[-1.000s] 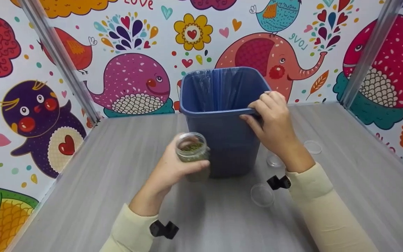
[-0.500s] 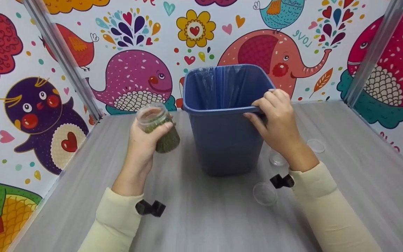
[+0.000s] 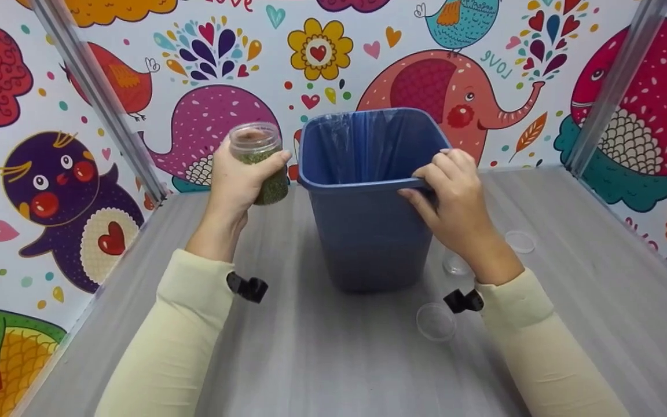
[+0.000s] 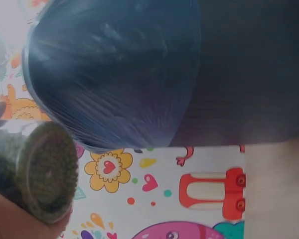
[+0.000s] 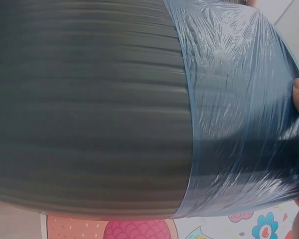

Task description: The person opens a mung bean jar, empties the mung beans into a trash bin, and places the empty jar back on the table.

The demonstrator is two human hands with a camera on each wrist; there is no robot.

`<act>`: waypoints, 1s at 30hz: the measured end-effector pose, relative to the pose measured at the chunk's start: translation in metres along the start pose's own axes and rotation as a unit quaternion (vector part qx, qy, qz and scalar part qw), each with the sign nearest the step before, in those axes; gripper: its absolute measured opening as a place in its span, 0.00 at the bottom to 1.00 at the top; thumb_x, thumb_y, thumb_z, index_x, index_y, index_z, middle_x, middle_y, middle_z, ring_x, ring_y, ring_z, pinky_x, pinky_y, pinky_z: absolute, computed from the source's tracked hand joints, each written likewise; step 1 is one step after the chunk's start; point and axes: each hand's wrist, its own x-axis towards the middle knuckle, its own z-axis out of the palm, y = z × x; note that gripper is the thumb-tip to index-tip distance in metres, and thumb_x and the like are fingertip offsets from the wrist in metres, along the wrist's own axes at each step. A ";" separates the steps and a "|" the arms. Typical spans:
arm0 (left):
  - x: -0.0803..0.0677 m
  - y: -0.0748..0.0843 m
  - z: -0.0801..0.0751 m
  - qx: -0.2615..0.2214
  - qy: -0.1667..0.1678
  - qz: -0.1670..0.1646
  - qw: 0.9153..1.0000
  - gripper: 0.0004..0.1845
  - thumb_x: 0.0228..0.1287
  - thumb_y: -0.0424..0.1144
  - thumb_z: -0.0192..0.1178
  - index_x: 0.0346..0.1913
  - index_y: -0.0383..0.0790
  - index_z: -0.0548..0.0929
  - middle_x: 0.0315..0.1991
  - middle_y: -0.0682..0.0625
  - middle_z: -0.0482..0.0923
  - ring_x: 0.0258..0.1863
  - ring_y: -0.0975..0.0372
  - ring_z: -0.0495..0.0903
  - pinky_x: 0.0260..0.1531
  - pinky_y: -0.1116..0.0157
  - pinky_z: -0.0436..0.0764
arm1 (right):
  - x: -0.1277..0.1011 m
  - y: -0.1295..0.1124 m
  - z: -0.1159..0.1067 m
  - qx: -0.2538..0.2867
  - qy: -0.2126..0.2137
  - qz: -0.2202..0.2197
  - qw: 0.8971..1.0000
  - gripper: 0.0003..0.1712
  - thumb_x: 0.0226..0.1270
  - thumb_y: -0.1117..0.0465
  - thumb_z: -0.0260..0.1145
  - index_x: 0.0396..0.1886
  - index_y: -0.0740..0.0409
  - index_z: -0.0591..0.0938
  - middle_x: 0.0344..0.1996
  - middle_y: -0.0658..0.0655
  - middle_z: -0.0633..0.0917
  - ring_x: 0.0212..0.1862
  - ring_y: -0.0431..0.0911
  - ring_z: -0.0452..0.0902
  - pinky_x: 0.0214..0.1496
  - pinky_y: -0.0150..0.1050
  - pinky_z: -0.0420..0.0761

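Note:
In the head view my left hand [image 3: 234, 179] grips a clear jar [image 3: 272, 188] of green flakes, lidless and held up left of the bin with its mouth tilted slightly. The left wrist view shows the jar's base [image 4: 49, 172], with green bits behind it. A blue bin [image 3: 371, 237] lined with a thin plastic bag [image 3: 336, 145] stands on the table. My right hand [image 3: 455, 200] holds the bin's front right rim, fingers over the edge and thumb outside. In the right wrist view the liner [image 5: 234, 99] folds down over the bin's outer wall.
Right of the bin lie a clear round lid [image 3: 436, 322], a small clear container [image 3: 455, 263] and another clear ring-like lid [image 3: 520, 242]. The grey table [image 3: 333, 365] meets patterned wall panels, with metal posts [image 3: 99, 98] at the corners.
My left hand has carried the jar from in front of the bin to the left, then upward beside the rim. The right hand keeps its grip on the bin.

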 end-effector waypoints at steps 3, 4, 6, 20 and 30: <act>0.010 0.005 0.004 0.044 0.004 0.028 0.999 0.35 0.60 0.42 0.78 0.67 0.35 0.77 0.59 0.42 0.81 0.57 0.53 0.78 0.59 0.53 0.81 | 0.000 0.000 0.000 0.002 0.001 0.000 1.000 0.14 0.69 0.59 0.77 0.38 0.65 0.83 0.31 0.61 0.78 0.45 0.59 0.74 0.60 0.58 0.71; 0.013 0.007 0.006 0.057 0.003 0.036 0.998 0.35 0.59 0.42 0.78 0.67 0.35 0.77 0.59 0.41 0.81 0.57 0.53 0.79 0.59 0.53 0.81 | 0.000 0.000 0.000 0.004 0.004 0.000 1.000 0.14 0.68 0.59 0.77 0.38 0.65 0.83 0.30 0.61 0.77 0.45 0.59 0.74 0.60 0.58 0.71; 0.017 0.012 0.010 0.088 0.003 0.045 0.995 0.36 0.58 0.42 0.79 0.68 0.36 0.77 0.60 0.42 0.81 0.59 0.53 0.79 0.61 0.53 0.81 | 0.000 0.000 0.001 0.008 0.009 0.000 1.000 0.13 0.67 0.61 0.78 0.37 0.65 0.83 0.30 0.60 0.77 0.44 0.59 0.73 0.59 0.58 0.71; 0.053 0.039 0.037 0.289 -0.057 0.070 0.953 0.43 0.57 0.45 0.80 0.74 0.38 0.73 0.64 0.44 0.82 0.64 0.55 0.80 0.64 0.57 0.82 | 0.001 0.002 0.003 0.011 0.025 -0.015 1.000 0.12 0.67 0.61 0.77 0.36 0.64 0.83 0.29 0.60 0.77 0.42 0.59 0.73 0.58 0.58 0.70; 0.063 0.045 0.046 0.412 -0.095 0.091 0.902 0.44 0.57 0.46 0.79 0.76 0.43 0.73 0.66 0.43 0.81 0.64 0.51 0.79 0.66 0.52 0.79 | 0.001 0.002 0.003 0.010 0.023 -0.010 1.000 0.13 0.68 0.60 0.77 0.36 0.64 0.83 0.29 0.60 0.77 0.42 0.58 0.73 0.57 0.58 0.70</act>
